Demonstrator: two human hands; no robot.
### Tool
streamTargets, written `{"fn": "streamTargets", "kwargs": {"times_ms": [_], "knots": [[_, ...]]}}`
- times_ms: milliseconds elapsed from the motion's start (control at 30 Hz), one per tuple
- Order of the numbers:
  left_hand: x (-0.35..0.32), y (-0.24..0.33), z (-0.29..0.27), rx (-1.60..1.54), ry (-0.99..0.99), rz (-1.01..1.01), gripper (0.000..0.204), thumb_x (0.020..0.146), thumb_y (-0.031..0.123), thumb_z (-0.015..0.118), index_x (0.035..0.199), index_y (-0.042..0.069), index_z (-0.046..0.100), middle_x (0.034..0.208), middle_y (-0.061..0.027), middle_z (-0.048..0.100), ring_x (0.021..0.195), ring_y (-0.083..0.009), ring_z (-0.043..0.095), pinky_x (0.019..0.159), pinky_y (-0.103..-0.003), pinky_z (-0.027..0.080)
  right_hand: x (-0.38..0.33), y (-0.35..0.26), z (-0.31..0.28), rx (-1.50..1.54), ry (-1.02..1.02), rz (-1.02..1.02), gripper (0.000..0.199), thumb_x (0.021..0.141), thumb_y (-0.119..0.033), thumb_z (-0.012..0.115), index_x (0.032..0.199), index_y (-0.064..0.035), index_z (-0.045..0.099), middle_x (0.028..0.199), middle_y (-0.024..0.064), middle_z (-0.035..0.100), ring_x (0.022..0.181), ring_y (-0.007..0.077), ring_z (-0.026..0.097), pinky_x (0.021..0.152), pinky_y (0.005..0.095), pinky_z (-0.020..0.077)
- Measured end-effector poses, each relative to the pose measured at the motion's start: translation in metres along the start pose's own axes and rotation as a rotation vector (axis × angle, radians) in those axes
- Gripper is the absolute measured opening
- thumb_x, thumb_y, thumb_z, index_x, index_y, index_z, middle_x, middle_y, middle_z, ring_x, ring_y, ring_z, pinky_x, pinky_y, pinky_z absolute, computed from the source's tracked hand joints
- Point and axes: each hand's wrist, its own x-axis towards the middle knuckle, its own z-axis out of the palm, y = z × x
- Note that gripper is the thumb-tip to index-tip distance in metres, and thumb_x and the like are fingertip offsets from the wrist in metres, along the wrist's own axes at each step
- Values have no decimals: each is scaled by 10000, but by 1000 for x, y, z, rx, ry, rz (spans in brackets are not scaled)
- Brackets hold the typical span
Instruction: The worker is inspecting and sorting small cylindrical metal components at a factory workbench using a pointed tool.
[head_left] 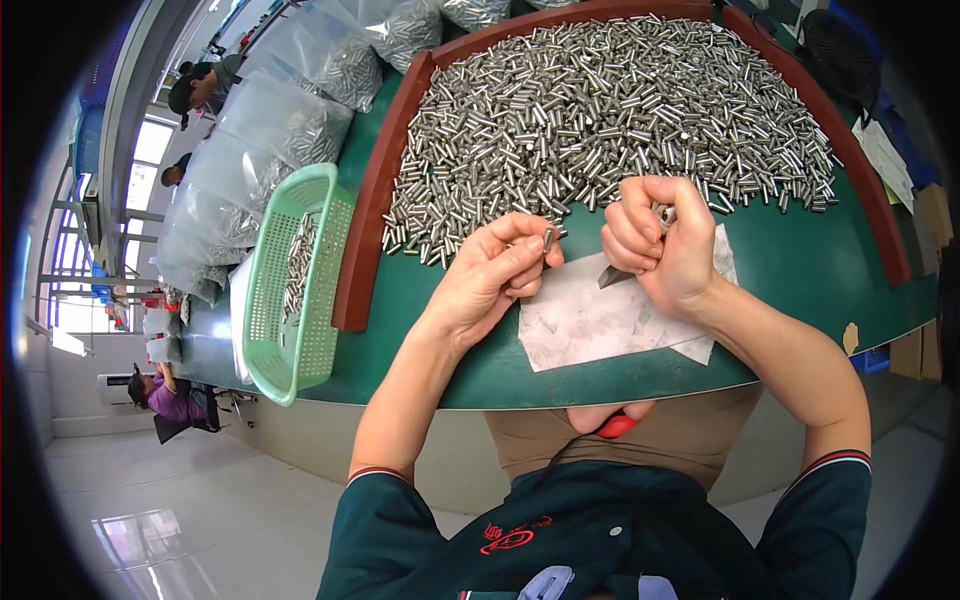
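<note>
My left hand [495, 268] pinches a small metal pin [548, 240] between thumb and fingertips, above the near edge of the pile. To its right, my right hand [660, 245] is closed in a fist. Out of its underside sticks a dark, flat, pointed piece [612, 277], perhaps a blade; the rest of it is hidden by the fingers. Something small and greyish also shows at the top of the fist, too covered to name. Beneath both hands lies a smudged whitish sheet [580, 325]. Beyond them spreads a large heap of short shiny metal pins [620, 110].
A red-brown raised border [375, 210] frames the heap on the green table [445, 385]. At left stands a light green basket [335, 280] with pins inside. Clear bags of pins [270, 135] line the far left. A black fan [840, 55] is at far right. Other people sit at left.
</note>
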Motion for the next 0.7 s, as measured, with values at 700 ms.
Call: {"fn": "streamTargets", "kwargs": {"times_ms": [700], "knots": [[1, -9, 13, 1291, 334, 423, 129, 709, 83, 668, 811, 31, 608, 519, 12, 454, 455, -60, 408, 430, -225, 338, 0, -1, 3, -11, 27, 12, 354, 805, -258, 305, 481, -122, 264, 406, -21, 228, 364, 82, 181, 379, 238, 173]]}}
